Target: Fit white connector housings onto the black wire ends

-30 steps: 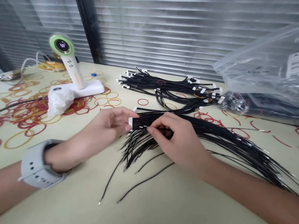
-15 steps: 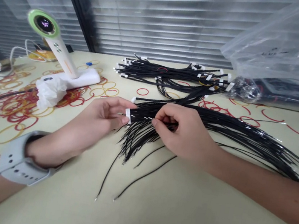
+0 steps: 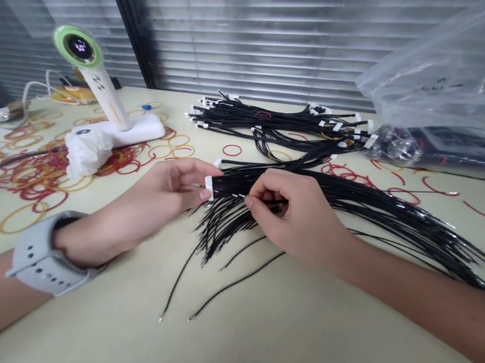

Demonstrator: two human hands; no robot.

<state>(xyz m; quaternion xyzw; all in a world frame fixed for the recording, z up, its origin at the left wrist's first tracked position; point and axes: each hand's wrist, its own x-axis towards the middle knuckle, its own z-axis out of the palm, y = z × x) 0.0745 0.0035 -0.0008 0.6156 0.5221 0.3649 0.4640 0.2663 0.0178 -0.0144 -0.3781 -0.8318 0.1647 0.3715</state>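
Observation:
Between the thumb and fingers of my left hand (image 3: 162, 190) is a small white connector housing (image 3: 208, 187). My right hand (image 3: 291, 208) pinches a thin black wire near its end, and a bare metal terminal (image 3: 240, 196) points left toward the housing, a short gap away. Both hands are over a large spread of black wires (image 3: 387, 209) with metal tips, fanned out to the right and toward me. A grey watch band (image 3: 55, 262) circles my left wrist.
Behind the hands lies a bundle of black cables with white connectors (image 3: 253, 115). Red and yellow rubber bands (image 3: 34, 171) are scattered at left around a white handheld fan (image 3: 109, 100) and a crumpled tissue (image 3: 86, 153). Clear plastic bags (image 3: 459, 106) stand at back right.
The terminal in my right hand and the connector housing in my left hand are slightly closer together. The whole view has shifted a little; otherwise both hands keep their grip.

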